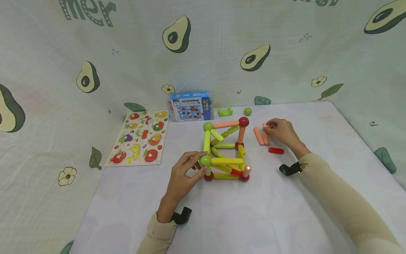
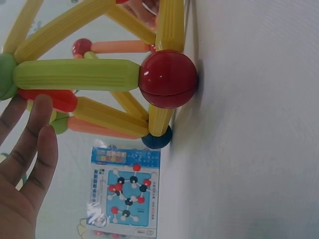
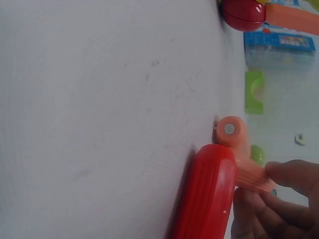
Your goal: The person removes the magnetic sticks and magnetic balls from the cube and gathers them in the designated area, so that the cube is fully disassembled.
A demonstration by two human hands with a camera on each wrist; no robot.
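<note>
A frame of magnetic rods and balls stands mid-table, with yellow rods, red balls and light-green balls. My left hand holds the near-left green ball at an upper corner between thumb and fingers. Below that corner, a green rod runs down to a red ball on the table. To the right of the frame, my right hand pinches the upper end of a salmon rod. Beside it lie a second salmon rod and a red rod.
Behind the frame stand a blue picture box, a green curved piece and a loose green ball. A fruit-picture board lies at the back left. An avocado-print cloth hangs behind the table.
</note>
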